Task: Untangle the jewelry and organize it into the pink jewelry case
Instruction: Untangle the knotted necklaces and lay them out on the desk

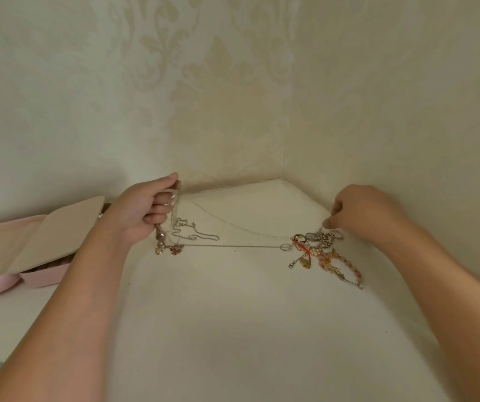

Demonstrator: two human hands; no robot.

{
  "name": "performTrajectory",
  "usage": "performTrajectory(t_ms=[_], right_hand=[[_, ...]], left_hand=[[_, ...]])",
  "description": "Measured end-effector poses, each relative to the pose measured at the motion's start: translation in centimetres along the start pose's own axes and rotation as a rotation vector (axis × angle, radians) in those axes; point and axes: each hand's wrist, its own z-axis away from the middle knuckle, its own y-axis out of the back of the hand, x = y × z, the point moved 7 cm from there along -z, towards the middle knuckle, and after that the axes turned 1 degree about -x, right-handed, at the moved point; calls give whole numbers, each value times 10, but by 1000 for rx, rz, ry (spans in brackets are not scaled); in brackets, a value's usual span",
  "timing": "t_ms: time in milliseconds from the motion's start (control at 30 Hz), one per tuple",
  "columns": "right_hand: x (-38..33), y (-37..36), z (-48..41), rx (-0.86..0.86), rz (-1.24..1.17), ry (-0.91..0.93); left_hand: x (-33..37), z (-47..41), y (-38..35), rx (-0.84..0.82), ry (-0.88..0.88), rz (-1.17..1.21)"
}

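A tangled heap of jewelry point(321, 250) lies on the white table at the right: rings, a pink bead bracelet point(349, 271), gold charms and a red cord. A thin silver chain point(233, 246) stretches from the heap leftwards to my left hand point(148, 210). That hand is raised a little above the table and grips chain strands and a beaded piece point(160, 242) that hangs below the fist. My right hand point(360, 210) pinches a fine chain end at the top of the heap. The pink jewelry case point(15, 256) lies open at the far left.
A loose silver chain point(195, 232) lies curled on the table below my left hand. Patterned walls meet in a corner right behind the work area. The table point(233, 329) runs wide towards me in front.
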Motion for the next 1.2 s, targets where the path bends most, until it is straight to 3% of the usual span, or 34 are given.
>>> performTrajectory(t_ms=[133,200,267,333,400,500,633,1067,1200], right_hand=[[-20,-7,4,42,64,150],[-34,-10,7,56,-35,273],[-55,-9,15,42,-381,414],[-81,-9,31,-82,-764,513],[-106,-14,42,-196,-962,548],[-127,-28,47,-272,-1154,525],[-118,-35,40,-238,-1306,434],[-94,-29,45,-185,-1393,346],[-101,-34,49,-369,-1584,346]], left_hand=[[3,14,-33,-246,20,-50],[6,20,-43,-305,10,-35],[7,22,-49,-347,9,-12],[7,24,-55,-391,10,3],[6,26,-61,-446,0,-6],[3,27,-68,-493,6,-25],[2,32,-74,-543,-6,-100],[0,29,-73,-400,-5,-125],[-1,29,-75,-429,-4,-126]])
